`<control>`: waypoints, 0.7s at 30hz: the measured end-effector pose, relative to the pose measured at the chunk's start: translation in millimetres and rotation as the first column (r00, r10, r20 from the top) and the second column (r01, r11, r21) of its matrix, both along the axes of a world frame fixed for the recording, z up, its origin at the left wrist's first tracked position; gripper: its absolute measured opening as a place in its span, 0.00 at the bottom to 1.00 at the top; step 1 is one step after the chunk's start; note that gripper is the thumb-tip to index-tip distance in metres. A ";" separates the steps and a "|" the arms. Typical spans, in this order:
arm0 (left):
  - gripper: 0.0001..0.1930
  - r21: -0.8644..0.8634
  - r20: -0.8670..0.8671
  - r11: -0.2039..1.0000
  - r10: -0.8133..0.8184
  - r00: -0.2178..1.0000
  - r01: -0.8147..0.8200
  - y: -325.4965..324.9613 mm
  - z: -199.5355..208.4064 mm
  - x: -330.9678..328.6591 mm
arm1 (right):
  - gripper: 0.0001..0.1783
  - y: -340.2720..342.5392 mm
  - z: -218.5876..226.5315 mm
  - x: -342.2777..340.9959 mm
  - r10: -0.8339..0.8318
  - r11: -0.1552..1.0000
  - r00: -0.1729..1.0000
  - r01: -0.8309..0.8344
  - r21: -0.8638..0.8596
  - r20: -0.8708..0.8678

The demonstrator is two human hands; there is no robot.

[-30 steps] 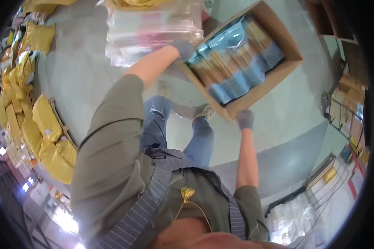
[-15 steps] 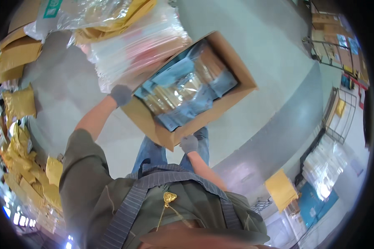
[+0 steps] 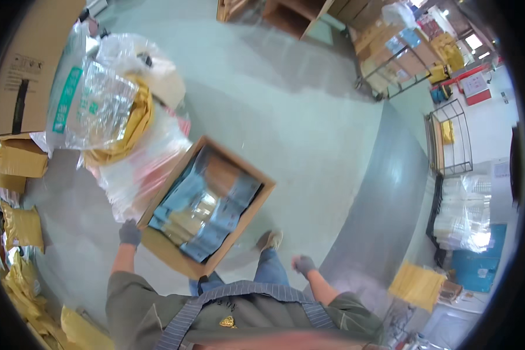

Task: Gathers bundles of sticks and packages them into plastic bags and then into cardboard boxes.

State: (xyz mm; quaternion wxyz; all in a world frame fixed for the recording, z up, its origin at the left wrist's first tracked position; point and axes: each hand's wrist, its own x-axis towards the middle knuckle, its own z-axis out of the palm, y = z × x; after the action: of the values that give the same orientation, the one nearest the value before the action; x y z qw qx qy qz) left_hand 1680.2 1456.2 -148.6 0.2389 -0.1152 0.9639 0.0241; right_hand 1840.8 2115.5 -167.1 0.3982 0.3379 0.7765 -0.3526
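A brown cardboard box (image 3: 252, 219) with its top open sits in front of me, tilted in the view. Blue packets with clear, shiny windows (image 3: 207, 207) fill it, showing tan contents. My left hand (image 3: 129, 233), in a grey glove, is closed at the box's left corner; its fingertips are partly hidden against the cardboard. Well to the right of the box, my right hand (image 3: 303, 264) hangs in the air in a matching glove. Its bare fingertips show, slightly curled and a little blurred, with nothing visible in them.
Beside the box on the left lies a pile of clear plastic bags (image 3: 137, 181), with yellow and printed wrapping above it. A large carton (image 3: 26, 76) stands far left, over yellow parcels (image 3: 23, 226). A loaded wire cart (image 3: 399, 73) and a wire rack (image 3: 452, 137) stand right.
My right hand has let go of the box's near edge and moved right. The box now appears lower and further left, my left hand still at its corner. The view has turned, showing more floor ahead.
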 end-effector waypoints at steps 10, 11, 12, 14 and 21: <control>0.25 0.409 0.414 0.770 0.322 0.851 -0.490 187.7 -84.2 63.9 | 0.10 261.8 102.1 -123.5 -0.565 0.806 0.758 0.422 -0.415 -0.326; 0.26 0.395 0.384 0.894 0.050 0.922 -0.213 218.6 -86.2 46.9 | 0.11 275.5 112.5 -168.8 -0.493 0.861 0.738 0.337 -0.380 -0.461; 0.26 0.359 0.367 0.929 -0.231 0.901 0.092 252.1 -87.0 27.7 | 0.11 283.7 122.2 -216.8 -0.470 0.867 0.729 0.276 -0.415 -0.498; 0.26 0.317 0.375 0.948 -0.125 0.919 0.000 318.9 -44.0 -30.4 | 0.12 279.5 146.2 -301.2 -0.547 0.825 0.594 0.263 -0.500 -0.590; 0.27 0.116 0.321 0.987 -0.139 0.937 0.107 320.6 -67.2 -181.2 | 0.28 266.4 230.8 -642.2 -0.112 0.962 0.535 -0.154 -0.227 -0.838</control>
State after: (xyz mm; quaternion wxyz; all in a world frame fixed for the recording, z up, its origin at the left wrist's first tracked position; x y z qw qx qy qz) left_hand 1498.9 1776.9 -215.8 0.4020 -0.0452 0.9138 0.0361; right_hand 1198.6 2381.8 63.7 0.0210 0.0580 0.8193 -0.5701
